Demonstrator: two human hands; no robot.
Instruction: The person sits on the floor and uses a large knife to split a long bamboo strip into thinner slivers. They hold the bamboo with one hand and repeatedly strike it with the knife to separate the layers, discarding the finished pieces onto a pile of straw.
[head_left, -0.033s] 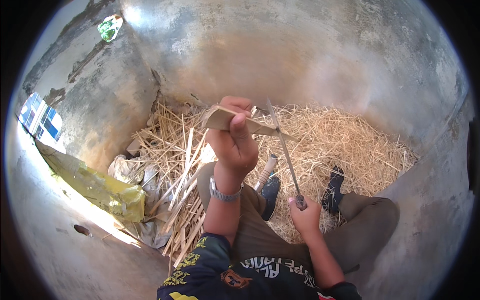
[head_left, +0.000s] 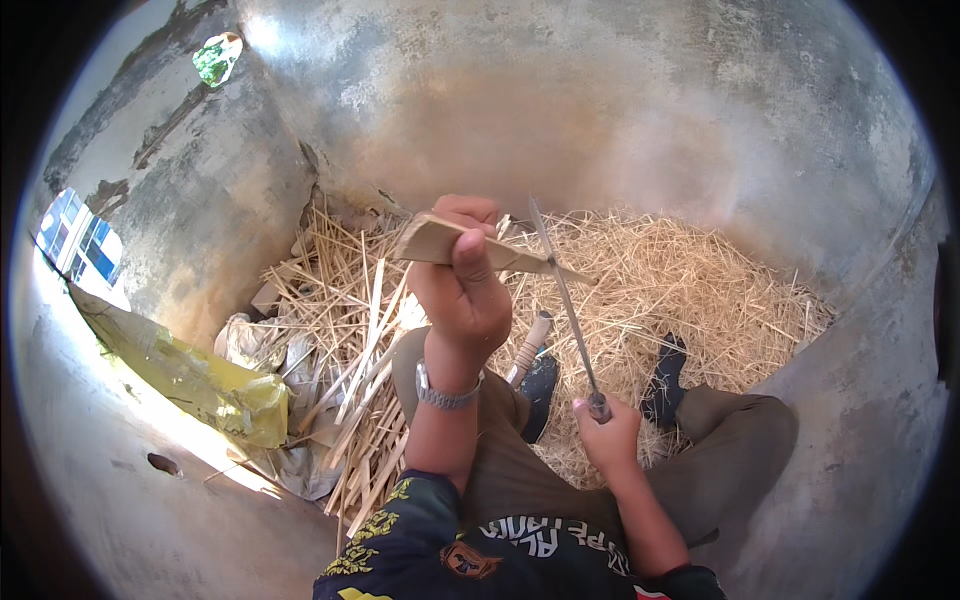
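Note:
Raised in front of me, my left hand point(head_left: 462, 290) is closed around a flat pale strip of split bamboo point(head_left: 430, 241), the thumb pressed on its near face. The strip's thin end points right and crosses the blade of a long narrow knife point(head_left: 571, 318). Lower and to the right, my right hand point(head_left: 612, 437) is wrapped around the knife's handle point(head_left: 599, 407), with the blade slanting up and away to the left. Part of the handle is hidden in my fist.
Between my legs a second tool's wrapped handle point(head_left: 536, 338) stands up. A heap of thin shavings point(head_left: 690, 260) spreads ahead and right. Split sticks point(head_left: 362, 420) pile on the left, beside a yellow plastic sheet point(head_left: 235, 395). A rough wall point(head_left: 560, 110) curves around the far side.
My left hand and the bamboo strip have shifted very slightly left. The knife and my right hand have hardly moved, and both grips are the same.

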